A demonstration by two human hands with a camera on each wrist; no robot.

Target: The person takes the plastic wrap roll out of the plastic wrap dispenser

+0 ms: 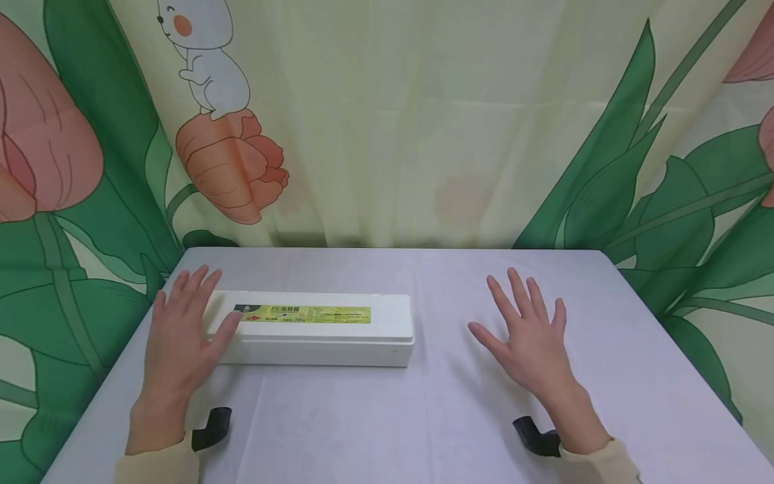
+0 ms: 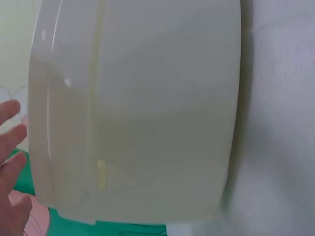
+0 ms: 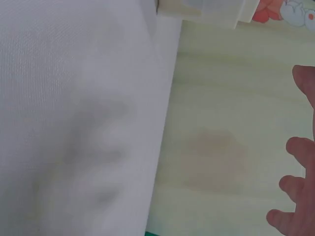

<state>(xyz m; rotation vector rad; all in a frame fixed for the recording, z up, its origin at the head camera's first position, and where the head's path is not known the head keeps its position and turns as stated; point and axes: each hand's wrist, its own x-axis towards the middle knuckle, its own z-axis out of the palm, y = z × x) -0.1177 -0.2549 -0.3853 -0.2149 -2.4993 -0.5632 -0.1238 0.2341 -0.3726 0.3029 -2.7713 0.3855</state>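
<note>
A long white box (image 1: pixel 326 353) lies on the table, its lid marked with a yellow-green printed label (image 1: pixel 320 314). Over the box's left end, in the head view, is my left hand (image 1: pixel 184 333), fingers spread and straight; whether it touches the lid I cannot tell. The left wrist view shows the white box (image 2: pixel 157 123) close up, with fingertips (image 2: pixel 11 142) beside its edge. To the right of the box, my right hand (image 1: pixel 532 339) hovers above the tablecloth, fingers spread and holding nothing. Its shadow falls on the cloth in the right wrist view, where the hand (image 3: pixel 302 191) shows at the edge.
A white cloth covers the table (image 1: pixel 338 430). Behind it hangs a curtain (image 1: pixel 387 134) printed with tulips, leaves and a white cartoon animal. A black wrist mount (image 1: pixel 213 429) sits by the left wrist, another black mount (image 1: pixel 535 438) by the right.
</note>
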